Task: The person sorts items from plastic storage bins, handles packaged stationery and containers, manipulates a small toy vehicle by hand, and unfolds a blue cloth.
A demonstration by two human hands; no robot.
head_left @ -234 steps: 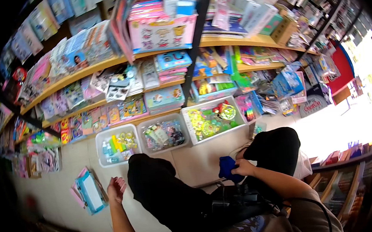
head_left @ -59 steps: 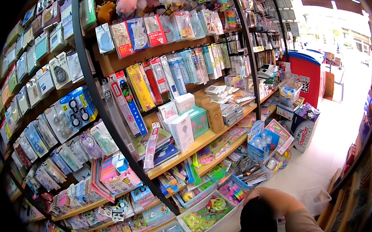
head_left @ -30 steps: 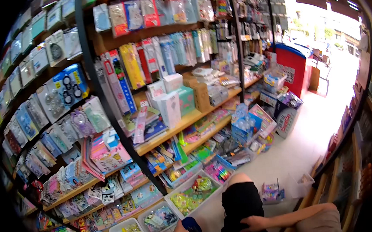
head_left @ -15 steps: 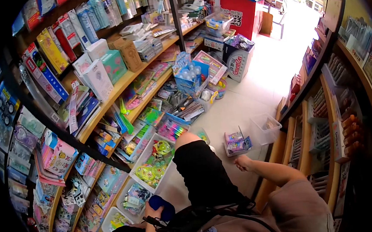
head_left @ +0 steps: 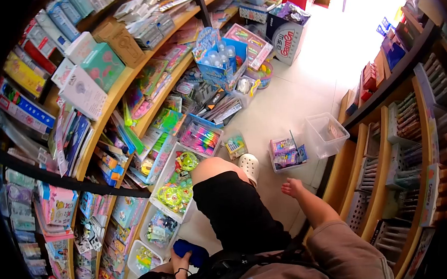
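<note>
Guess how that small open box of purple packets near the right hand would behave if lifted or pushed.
The small box would probably keep its shape, since its sides look straight. The purple packets seem loosely piled, so they might slide if it tilts. Being low, it likely wouldn't tip when pushed.

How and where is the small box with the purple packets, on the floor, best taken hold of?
Grip the small box by its near wall, I would say, with the right hand coming from the near side and a little above. That wall faces the hand over bare floor; the purple packets fill the top, and the clear bin stands close on the right.
</note>
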